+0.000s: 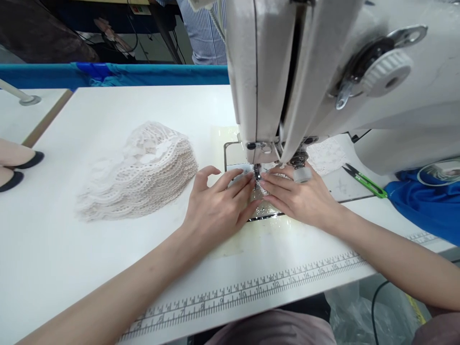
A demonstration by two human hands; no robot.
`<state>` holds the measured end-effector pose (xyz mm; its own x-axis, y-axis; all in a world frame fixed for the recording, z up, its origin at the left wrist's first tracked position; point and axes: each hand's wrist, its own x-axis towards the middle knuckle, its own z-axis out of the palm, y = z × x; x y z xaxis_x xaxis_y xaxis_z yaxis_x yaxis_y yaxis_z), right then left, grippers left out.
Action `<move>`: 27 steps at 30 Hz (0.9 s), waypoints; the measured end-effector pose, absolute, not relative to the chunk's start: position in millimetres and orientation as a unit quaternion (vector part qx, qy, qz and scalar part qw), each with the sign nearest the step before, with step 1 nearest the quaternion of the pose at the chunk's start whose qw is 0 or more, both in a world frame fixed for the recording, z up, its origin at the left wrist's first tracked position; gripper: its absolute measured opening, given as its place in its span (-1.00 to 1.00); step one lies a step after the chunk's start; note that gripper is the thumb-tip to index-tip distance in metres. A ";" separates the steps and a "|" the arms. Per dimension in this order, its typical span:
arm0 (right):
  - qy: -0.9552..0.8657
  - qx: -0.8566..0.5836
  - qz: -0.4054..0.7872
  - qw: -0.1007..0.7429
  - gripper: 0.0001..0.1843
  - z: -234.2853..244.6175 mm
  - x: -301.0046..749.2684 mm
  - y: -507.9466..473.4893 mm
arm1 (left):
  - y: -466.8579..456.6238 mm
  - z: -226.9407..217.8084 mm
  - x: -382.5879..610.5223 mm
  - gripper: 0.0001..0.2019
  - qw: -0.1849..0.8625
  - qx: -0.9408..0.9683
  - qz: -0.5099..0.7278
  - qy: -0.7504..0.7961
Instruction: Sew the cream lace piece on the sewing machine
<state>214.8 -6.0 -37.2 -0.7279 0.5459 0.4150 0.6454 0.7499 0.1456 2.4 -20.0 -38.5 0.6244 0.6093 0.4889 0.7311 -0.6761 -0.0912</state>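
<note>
Where the table's near edge runs across the view, a printed ruler strip (273, 282) is seen along the white sewing table (53, 249). Just beyond it, the left hand (215, 208) and the right hand (298, 199) are laid flat, palms down, fingers extended and released rather than clenched; nothing is gripped. A small lace piece (259, 197) is pressed to the machine bed by the fingertips of both hands, which nearly meet at the presser foot (257, 173). The piece lies directly under the foot and needle, on the metal needle plate (233, 155), so it is judged that the seam on it is in hand and not yet finished; how much of the seam has been run cannot be told, as the stitching is hidden by the fingers.

To the left, well apart from the hands, a stack of white lace pieces (138, 172) rests on the table; whether these are sewn or waiting cannot be told. To the right, green thread snips (364, 181) lie near blue fabric (427, 206). More lace (327, 155) is seen behind the right hand, under the arm of the white sewing machine (323, 72).

Farther off, a blue rail (115, 74) bounds the table, and a person in a striped shirt (203, 31) stands beyond it.
</note>
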 end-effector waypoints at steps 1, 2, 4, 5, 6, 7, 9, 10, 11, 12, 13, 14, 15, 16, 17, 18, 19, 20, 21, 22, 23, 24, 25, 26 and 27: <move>-0.918 -0.324 -0.145 0.175 -0.66 -37.6 214.9 -5.3 | -19.7 -38.8 2.3 -0.80 0.139 -0.889 -0.215 -0.379; -0.918 -0.324 -0.150 0.173 -0.66 -38.0 215.2 -4.5 | -19.4 -39.0 2.1 -0.80 0.136 -0.889 -0.213 -0.382; -0.916 -0.325 -0.162 0.170 -0.65 -38.8 215.7 -3.1 | -19.0 -39.0 2.0 -0.79 0.131 -0.889 -0.209 -0.385; -0.915 -0.326 -0.167 0.170 -0.65 -39.2 215.9 -2.5 | -18.8 -38.8 2.1 -0.79 0.130 -0.890 -0.206 -0.386; -0.914 -0.326 -0.171 0.172 -0.65 -39.6 216.0 -2.0 | -18.8 -38.5 2.1 -0.79 0.130 -0.890 -0.203 -0.388; -0.913 -0.326 -0.174 0.173 -0.65 -39.9 216.0 -1.6 | -18.7 -38.3 2.2 -0.78 0.131 -0.890 -0.201 -0.389; -0.912 -0.325 -0.179 0.175 -0.66 -40.5 215.7 -1.3 | -18.7 -38.1 2.5 -0.78 0.130 -0.889 -0.201 -0.390; -0.911 -0.327 -0.182 0.174 -0.66 -40.8 215.4 -1.3 | -18.7 -38.1 2.7 -0.78 0.130 -0.889 -0.202 -0.390; -0.910 -0.330 -0.183 0.173 -0.67 -41.1 215.2 -1.5 | -18.7 -38.2 2.8 -0.78 0.130 -0.888 -0.203 -0.391; -0.909 -0.333 -0.183 0.172 -0.67 -41.4 214.8 -1.8 | -18.7 -38.3 2.8 -0.78 0.129 -0.888 -0.203 -0.392; -0.908 -0.336 -0.182 0.173 -0.68 -41.6 214.5 -2.1 | -18.6 -38.4 2.8 -0.78 0.129 -0.888 -0.203 -0.392; -0.906 -0.339 -0.181 0.176 -0.68 -41.9 214.3 -2.5 | -18.6 -38.5 2.6 -0.78 0.129 -0.888 -0.203 -0.392; -0.905 -0.342 -0.180 0.177 -0.68 -42.1 214.1 -3.0 | -18.5 -38.5 2.4 -0.78 0.131 -0.888 -0.203 -0.392; -0.904 -0.344 -0.178 0.179 -0.67 -42.2 214.1 -3.3 | -18.5 -38.3 2.1 -0.79 0.134 -0.888 -0.202 -0.391; -0.904 -0.346 -0.176 0.180 -0.67 -42.2 214.2 -3.5 | -18.7 -38.1 1.9 -0.79 0.139 -0.888 -0.200 -0.390; -0.904 -0.345 -0.175 0.184 -0.66 -42.1 214.4 -3.4 | -18.9 -37.8 1.9 -0.79 0.147 -0.888 -0.199 -0.388; -0.904 -0.342 -0.173 0.189 -0.65 -42.1 214.7 -2.9 | -19.5 -37.5 2.2 -0.79 0.157 -0.887 -0.199 -0.385; -0.904 -0.340 -0.172 0.195 -0.65 -42.0 215.1 -2.0 | -20.3 -37.3 3.0 -0.80 0.169 -0.886 -0.205 -0.381; -0.903 -0.341 -0.170 0.200 -0.66 -42.1 215.4 -0.6 | -21.4 -37.3 4.4 -0.81 0.181 -0.884 -0.214 -0.375; -0.900 -0.346 -0.170 0.204 -0.67 -42.4 215.7 1.1 | -22.8 -37.5 6.2 -0.82 0.188 -0.883 -0.224 -0.367; -0.897 -0.354 -0.170 0.204 -0.69 -42.6 215.9 3.1 | -24.2 -37.8 8.2 -0.82 0.187 -0.884 -0.234 -0.358; -0.894 -0.364 -0.168 0.201 -0.70 -42.8 216.0 5.0 | -25.7 -38.1 10.2 -0.81 0.177 -0.888 -0.240 -0.349; -0.893 -0.372 -0.164 0.193 -0.70 -42.8 216.2 6.9 | -26.8 -38.2 11.8 -0.78 0.161 -0.895 -0.237 -0.342; -0.894 -0.376 -0.160 0.183 -0.69 -42.3 216.5 8.3 | -27.6 -37.8 12.3 -0.74 0.141 -0.903 -0.229 -0.335; -0.896 -0.378 -0.155 0.174 -0.68 -41.3 217.1 9.2 | -27.8 -36.8 11.7 -0.71 0.126 -0.910 -0.220 -0.328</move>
